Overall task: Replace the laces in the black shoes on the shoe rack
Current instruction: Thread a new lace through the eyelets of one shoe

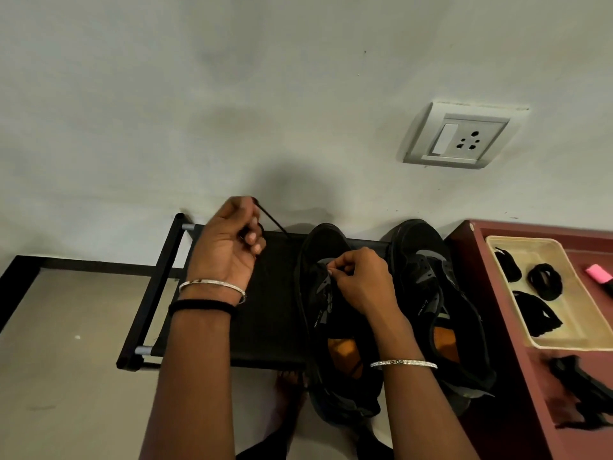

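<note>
The left hand [229,242] is raised above the far-left part of the shoe rack [262,313]. Its palm is turned to the right, its wrist is cocked back, and its fingers are curled tight around a thin black lace [272,221]. The lace runs taut and straight from that fist, down and right to the toe end of the left shoe [318,313]. The right hand [361,282] is lower, bent over this shoe's tongue, with thumb and forefinger pinched together on its grey eyelet flap. Whether the lace also lies between them cannot be told. Both shoes are black with grey panels and orange insoles, and stand side by side, toes to the wall, on the rack's flat black fabric shelf. The right shoe [428,287] is untouched. Right of the rack, a cream rectangular tray [497,242] holds soft coiled black lace bundles [545,281].
</note>
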